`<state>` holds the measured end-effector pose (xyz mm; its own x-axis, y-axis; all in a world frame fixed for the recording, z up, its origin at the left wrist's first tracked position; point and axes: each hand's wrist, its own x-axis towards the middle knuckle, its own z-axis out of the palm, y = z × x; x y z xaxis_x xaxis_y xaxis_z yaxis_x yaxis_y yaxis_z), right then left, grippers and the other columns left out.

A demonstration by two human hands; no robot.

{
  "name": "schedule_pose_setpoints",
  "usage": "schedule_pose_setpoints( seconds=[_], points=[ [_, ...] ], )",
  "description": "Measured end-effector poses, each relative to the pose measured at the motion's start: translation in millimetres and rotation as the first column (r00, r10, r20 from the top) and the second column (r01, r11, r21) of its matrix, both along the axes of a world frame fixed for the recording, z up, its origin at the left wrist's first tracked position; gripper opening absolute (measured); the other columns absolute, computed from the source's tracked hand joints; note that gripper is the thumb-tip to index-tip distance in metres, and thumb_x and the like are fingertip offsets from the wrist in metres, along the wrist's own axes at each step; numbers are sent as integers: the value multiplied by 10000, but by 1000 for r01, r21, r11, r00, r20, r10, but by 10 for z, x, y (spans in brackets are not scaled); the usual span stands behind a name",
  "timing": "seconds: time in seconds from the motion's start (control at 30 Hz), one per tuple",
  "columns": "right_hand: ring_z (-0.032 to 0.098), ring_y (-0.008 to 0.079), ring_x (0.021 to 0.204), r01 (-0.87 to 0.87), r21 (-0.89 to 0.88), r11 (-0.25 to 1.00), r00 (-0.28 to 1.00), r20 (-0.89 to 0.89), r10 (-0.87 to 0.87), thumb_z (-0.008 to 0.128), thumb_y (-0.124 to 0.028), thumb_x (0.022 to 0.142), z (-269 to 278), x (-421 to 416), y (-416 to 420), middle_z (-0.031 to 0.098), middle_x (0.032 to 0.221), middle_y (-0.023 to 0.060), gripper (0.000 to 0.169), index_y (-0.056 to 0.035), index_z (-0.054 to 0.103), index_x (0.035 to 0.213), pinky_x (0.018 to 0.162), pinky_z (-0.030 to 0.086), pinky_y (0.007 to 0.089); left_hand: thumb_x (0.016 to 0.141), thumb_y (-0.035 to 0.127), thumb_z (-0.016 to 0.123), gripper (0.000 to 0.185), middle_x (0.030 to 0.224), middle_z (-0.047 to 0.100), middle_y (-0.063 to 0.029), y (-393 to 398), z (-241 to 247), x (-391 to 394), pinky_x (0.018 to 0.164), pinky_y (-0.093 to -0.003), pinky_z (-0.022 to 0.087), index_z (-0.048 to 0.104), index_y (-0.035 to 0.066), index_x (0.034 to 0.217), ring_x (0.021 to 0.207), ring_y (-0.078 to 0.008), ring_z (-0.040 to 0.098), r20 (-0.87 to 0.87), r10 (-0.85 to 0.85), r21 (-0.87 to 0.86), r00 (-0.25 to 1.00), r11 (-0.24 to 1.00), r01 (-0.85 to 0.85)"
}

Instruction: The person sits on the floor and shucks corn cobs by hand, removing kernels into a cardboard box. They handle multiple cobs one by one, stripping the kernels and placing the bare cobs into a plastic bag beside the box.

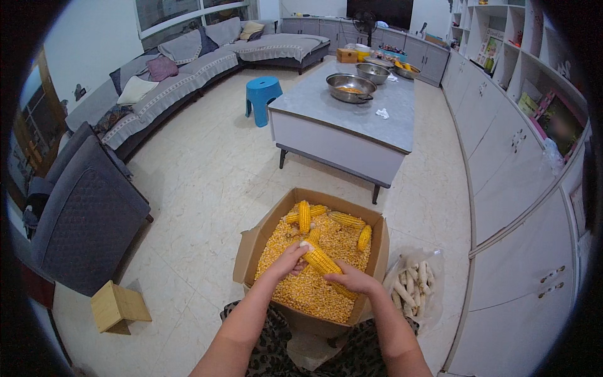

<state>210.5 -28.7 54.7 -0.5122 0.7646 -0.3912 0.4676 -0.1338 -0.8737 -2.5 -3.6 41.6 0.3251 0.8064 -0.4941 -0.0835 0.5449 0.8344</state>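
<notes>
A yellow ear of corn is held slantwise over an open cardboard box. My left hand grips its pale upper end, thumb on top. Around the lower part closes my right hand; more yellow corn shows below these fingers, and I cannot tell if it belongs to the same ear. Loose corn kernels fill much of the box. Several whole ears lie on them, among them an upright-looking ear at the far left and a short one by the right wall.
Right of the box, a clear plastic bag holds several bare corncobs. A low wooden stool sits at left near a grey chair. Ahead stand a coffee table bearing metal bowls and a blue plastic stool.
</notes>
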Motion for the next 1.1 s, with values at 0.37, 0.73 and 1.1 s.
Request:
schedule_pose_setpoints(
  seconds=[0.37,0.73,1.1],
  points=[
    [479,160,982,-3,-144,990,1000,-31,-2,524,-375,846,-15,14,2,526,1085,85,544,-15,411,1238,876,362,270,859,428,476,314,633,352,45,6,1,-13,418,-197,217,438,158,1014,491,-47,307,-103,-30,89,994,995,39],
    [489,162,983,-6,-100,995,1000,-6,5,532,-385,840,-121,-89,-18,524,1107,95,570,-15,396,1251,869,372,269,884,434,424,510,1013,563,-135,25,-206,40,853,-290,361,483,-21,1106,937,-223,507,-353,200,366,914,929,-62],
    [514,162,928,56,-115,992,998,-4,-57,530,-400,835,-196,-67,-12,539,1066,99,580,-15,397,1248,823,406,273,849,479,472,488,727,491,-22,44,-247,62,500,-233,363,477,32,1042,595,-96,440,-266,118,326,957,945,-26]
  ],
)
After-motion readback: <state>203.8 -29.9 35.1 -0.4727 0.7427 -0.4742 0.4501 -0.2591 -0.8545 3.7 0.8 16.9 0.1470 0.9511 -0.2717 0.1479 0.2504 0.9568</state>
